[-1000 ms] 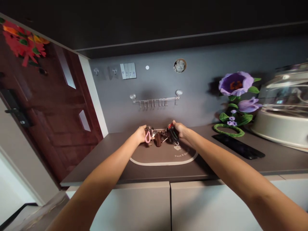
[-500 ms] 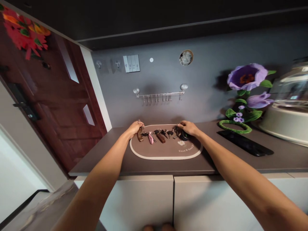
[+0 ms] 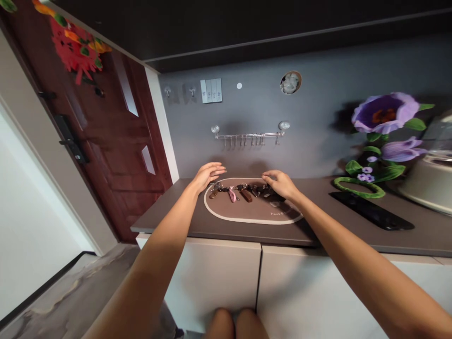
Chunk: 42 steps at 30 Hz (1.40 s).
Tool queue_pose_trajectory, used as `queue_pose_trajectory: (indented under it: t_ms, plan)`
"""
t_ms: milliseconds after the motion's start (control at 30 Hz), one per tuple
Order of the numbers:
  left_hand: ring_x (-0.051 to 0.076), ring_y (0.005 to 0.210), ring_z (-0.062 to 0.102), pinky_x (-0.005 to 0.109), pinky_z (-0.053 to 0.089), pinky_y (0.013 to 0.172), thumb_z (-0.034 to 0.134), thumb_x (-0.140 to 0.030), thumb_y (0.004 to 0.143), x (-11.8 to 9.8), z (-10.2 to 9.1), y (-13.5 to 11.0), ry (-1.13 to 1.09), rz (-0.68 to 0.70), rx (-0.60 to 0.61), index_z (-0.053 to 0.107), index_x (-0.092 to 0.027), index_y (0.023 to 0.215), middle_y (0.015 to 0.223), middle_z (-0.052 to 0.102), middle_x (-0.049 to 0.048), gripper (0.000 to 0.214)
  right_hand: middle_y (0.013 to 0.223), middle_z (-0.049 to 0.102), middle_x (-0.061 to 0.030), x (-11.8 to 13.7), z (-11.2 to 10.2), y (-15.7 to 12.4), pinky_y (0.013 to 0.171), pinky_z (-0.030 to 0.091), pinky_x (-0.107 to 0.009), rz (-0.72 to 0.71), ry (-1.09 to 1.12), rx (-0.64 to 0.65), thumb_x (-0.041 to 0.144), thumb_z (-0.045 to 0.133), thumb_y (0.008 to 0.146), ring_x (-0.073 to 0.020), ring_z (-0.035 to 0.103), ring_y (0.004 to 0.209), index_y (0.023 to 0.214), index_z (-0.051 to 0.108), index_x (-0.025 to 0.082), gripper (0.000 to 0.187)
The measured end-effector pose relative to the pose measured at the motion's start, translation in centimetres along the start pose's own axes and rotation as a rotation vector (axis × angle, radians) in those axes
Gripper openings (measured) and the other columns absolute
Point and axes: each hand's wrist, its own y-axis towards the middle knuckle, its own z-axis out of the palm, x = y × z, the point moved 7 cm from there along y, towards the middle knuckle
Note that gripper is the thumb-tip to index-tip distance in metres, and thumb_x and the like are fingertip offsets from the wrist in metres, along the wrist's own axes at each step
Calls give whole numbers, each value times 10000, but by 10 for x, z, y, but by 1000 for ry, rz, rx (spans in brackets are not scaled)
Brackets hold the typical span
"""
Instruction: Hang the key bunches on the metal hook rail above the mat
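An oval brown mat (image 3: 240,213) with a pale rim lies on the counter, and several bunches of keys (image 3: 254,189) are lined up across it. Among them are a pink strap (image 3: 232,195), a brown leather key fob (image 3: 246,195) and a small brown tag (image 3: 213,194) at the left end. Over that left end hovers my left hand (image 3: 208,176), fingers stretched out and holding nothing. My right hand (image 3: 280,183) is above the right end with thumb and fingers apart. It partly hides the dark keys there, and I see nothing in its grasp.
A clear rail with small hooks (image 3: 250,136) is fixed to the grey wall behind the mat. To the right are a purple flower ornament (image 3: 384,113), a long black object (image 3: 370,210) and a cream appliance (image 3: 429,179). A dark cabinet (image 3: 247,28) overhangs the counter; a red-brown door (image 3: 120,188) stands left.
Both hands have lifted off the keys at the mat's two ends, and the left fingers have straightened. The brown tag on the left now lies turned differently. The view has swung left.
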Motion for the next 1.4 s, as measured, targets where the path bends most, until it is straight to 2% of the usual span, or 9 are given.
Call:
queue_pose_trajectory:
  t_ms: [100, 200, 267, 400, 633, 967, 1100, 1233, 1400]
  plan:
    - [132, 662, 606, 287, 455, 699, 577, -193, 749, -23, 18, -15, -60, 47, 144, 558, -130, 756, 708, 623, 46, 67, 865, 650, -54, 32, 17, -11, 729, 429, -298, 12, 279, 229, 408, 588, 710, -161, 571, 758, 846, 643, 177, 273]
    - [71, 429, 459, 235, 417, 527, 566, -325, 779, -34, 42, -33, -104, -1, 334, 452, -141, 556, 467, 450, -24, 310, 691, 621, -51, 69, 36, -29, 587, 416, -243, 52, 565, 550, 528, 553, 710, -126, 547, 618, 700, 604, 142, 389]
    - [59, 360, 367, 226, 366, 446, 487, -475, 794, -28, 53, -45, -130, -97, 401, 363, -159, 475, 389, 336, -41, 466, 506, 521, -26, 82, 43, -38, 476, 364, -221, 151, 719, 646, 650, 396, 739, -96, 468, 475, 554, 517, 149, 548]
    - [47, 300, 254, 208, 255, 351, 313, -682, 732, 7, 52, -61, -183, -279, 324, 241, -182, 423, 335, 208, -51, 592, 349, 232, 43, 78, 53, -49, 353, 218, -203, 327, 956, 573, 751, 149, 711, -58, 233, 328, 420, 251, 198, 633]
    - [45, 274, 185, 210, 143, 318, 221, -741, 699, 48, 35, -73, -272, -293, 231, 175, -199, 407, 308, 154, -50, 618, 342, 149, 57, 45, 71, -69, 341, 150, -198, 405, 1079, 507, 774, 71, 681, -51, 145, 318, 414, 151, 207, 632]
    - [51, 267, 188, 212, 156, 314, 234, -734, 710, 46, 33, -73, -299, -291, 227, 193, -204, 423, 305, 170, -50, 604, 340, 147, 63, 45, 70, -69, 342, 147, -202, 411, 1066, 501, 771, 95, 695, -54, 139, 319, 435, 155, 215, 617]
    - [45, 281, 192, 199, 154, 321, 291, -664, 763, 42, 34, -69, -215, -304, 244, 288, -186, 454, 333, 203, -56, 569, 358, 164, 71, 53, 75, -61, 338, 133, -198, 409, 979, 524, 708, 228, 751, -49, 144, 326, 456, 195, 210, 580]
    - [44, 339, 320, 180, 230, 371, 489, -457, 800, 22, 24, -49, -24, -133, 139, 480, -152, 615, 427, 391, -37, 356, 389, 264, 80, 68, 75, -32, 340, 136, -188, 276, 888, 306, 495, 471, 785, -41, 186, 331, 558, 384, 189, 391]
    - [75, 478, 435, 196, 322, 501, 584, -215, 756, -9, 3, -15, 414, 158, -85, 536, -169, 693, 541, 507, -20, 91, 541, 506, 46, 69, 84, 12, 458, 329, -181, 222, 646, -11, 285, 514, 759, -68, 426, 457, 773, 506, 196, 90]
